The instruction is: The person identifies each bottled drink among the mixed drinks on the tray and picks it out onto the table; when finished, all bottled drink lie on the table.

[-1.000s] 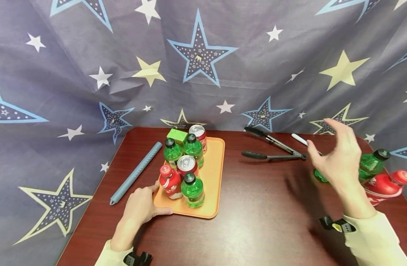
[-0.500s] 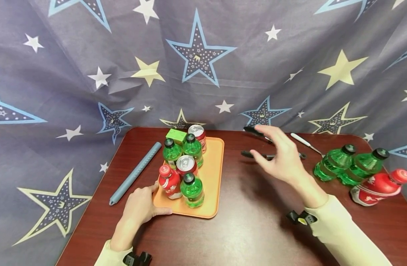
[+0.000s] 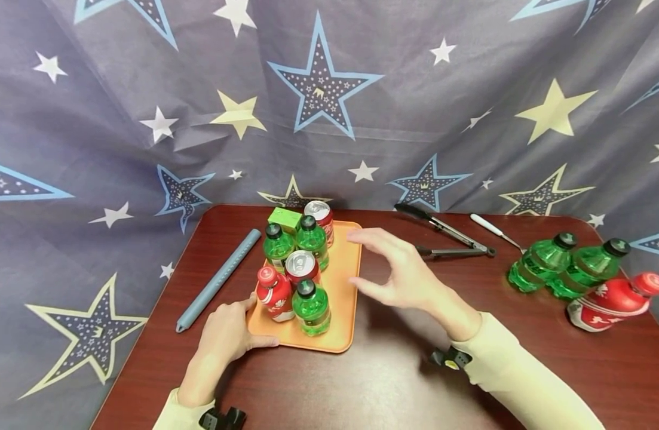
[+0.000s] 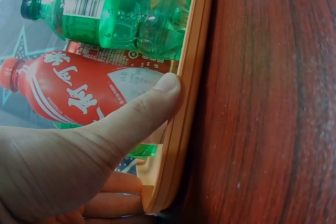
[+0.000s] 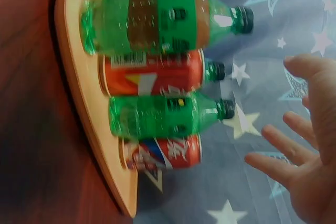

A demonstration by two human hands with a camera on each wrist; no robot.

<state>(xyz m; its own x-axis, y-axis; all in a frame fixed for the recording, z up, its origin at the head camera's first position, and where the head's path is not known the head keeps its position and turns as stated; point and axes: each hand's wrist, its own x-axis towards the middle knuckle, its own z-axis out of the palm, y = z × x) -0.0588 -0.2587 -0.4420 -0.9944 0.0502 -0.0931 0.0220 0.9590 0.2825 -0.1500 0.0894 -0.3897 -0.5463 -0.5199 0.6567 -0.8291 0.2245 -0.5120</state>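
Note:
An orange tray stands on the table with green bottles, one of them in front, a red bottle, two red drink cans, the nearer can among the bottles, and a small green box. My left hand grips the tray's near left corner; in the left wrist view its thumb lies on the rim beside the red bottle. My right hand holds nothing, with thumb and fingers spread apart at the tray's right edge. In the right wrist view its fingers face the bottles and cans.
Black-handled tongs lie spread behind my right hand. Farther right is a white-handled utensil. Two green bottles and a red bottle stand at the far right. A blue-grey bar lies left of the tray.
My right hand has moved left from the bottles at the far right, past the tongs, to the tray's right edge. The left hand has stayed at the tray's corner.

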